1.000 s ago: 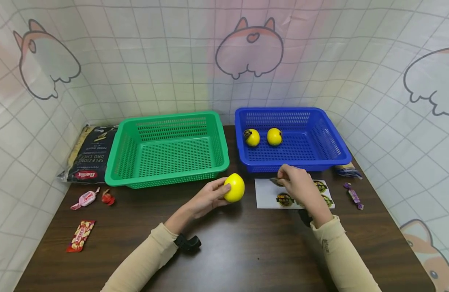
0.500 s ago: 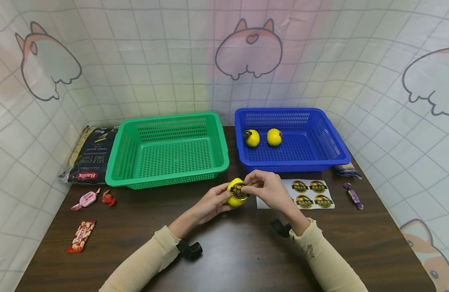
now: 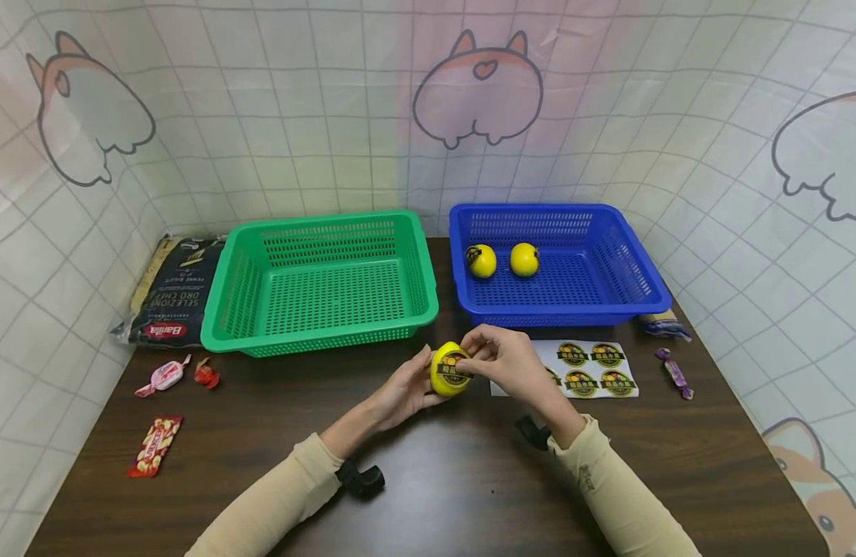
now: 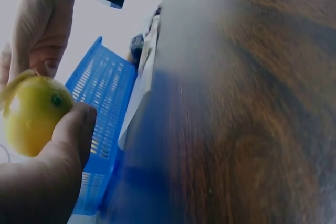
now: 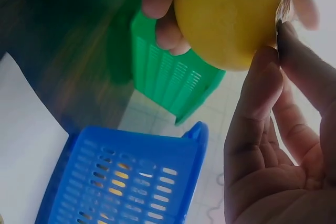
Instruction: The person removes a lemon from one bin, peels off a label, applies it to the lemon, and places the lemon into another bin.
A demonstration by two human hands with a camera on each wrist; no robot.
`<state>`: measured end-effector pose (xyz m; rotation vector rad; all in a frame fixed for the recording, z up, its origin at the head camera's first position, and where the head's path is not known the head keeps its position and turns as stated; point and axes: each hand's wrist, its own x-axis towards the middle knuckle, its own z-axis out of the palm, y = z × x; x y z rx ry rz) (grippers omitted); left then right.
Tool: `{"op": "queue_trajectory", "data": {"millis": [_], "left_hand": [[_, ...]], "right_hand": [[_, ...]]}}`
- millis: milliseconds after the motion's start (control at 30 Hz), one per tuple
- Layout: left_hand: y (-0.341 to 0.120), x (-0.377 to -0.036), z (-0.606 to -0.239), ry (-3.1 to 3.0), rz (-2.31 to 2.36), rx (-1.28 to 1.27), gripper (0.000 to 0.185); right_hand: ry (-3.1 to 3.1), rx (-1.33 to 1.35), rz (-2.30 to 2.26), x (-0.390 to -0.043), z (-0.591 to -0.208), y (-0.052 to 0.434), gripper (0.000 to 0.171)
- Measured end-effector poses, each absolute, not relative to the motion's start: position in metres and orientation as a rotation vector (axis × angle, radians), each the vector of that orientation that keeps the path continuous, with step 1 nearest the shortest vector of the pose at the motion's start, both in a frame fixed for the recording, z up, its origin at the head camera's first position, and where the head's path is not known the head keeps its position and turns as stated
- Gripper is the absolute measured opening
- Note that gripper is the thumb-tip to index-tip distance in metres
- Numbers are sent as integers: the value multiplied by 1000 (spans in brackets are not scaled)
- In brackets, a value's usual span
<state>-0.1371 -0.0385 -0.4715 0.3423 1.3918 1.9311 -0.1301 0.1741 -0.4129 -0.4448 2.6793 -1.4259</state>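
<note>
My left hand [image 3: 400, 396] holds a yellow lemon [image 5: 226, 19] over the table, between the two baskets' near edges. A round black-and-gold sticker [image 3: 451, 370] lies against the lemon's upper face. Its right edge is pinched by the thumb and finger of my right hand [image 3: 514, 370]. Seen edge-on in the right wrist view, the sticker stands partly off the peel by the fingertips. The left thumb presses the lemon's side near its green stem spot in the left wrist view. Under and beside my right hand lies a white sticker sheet [image 3: 556, 348] with several stickers.
A blue basket [image 3: 560, 319] at the back right holds two lemons [image 3: 524, 261] with dark stickers. To its left stands a green basket [image 3: 316, 340]. A pasta bag [image 3: 173, 298], wrapped candies [image 3: 166, 376] and a red snack bar [image 3: 155, 446] lie left; a purple candy [image 3: 674, 374] lies right.
My right hand has come left from the sheet with a sticker and brought it onto the lemon. The sticker now lies flatter against the peel; the left fingers have shifted around the lemon.
</note>
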Motion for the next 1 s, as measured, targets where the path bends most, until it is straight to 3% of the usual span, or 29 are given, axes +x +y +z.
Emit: {"op": "queue_trajectory", "data": {"millis": [233, 467, 1000], "left_hand": [[-35, -134, -472, 1529, 1920, 312, 55], [-34, -131, -469, 1460, 1972, 318, 61], [-41, -125, -460, 1291, 2033, 509, 64]], "right_hand": [[2678, -494, -1426, -129, -421, 172, 28], [2361, -413, -1551, -130, -432, 172, 49], [1998, -559, -1812, -132, -433, 187, 59]]}}
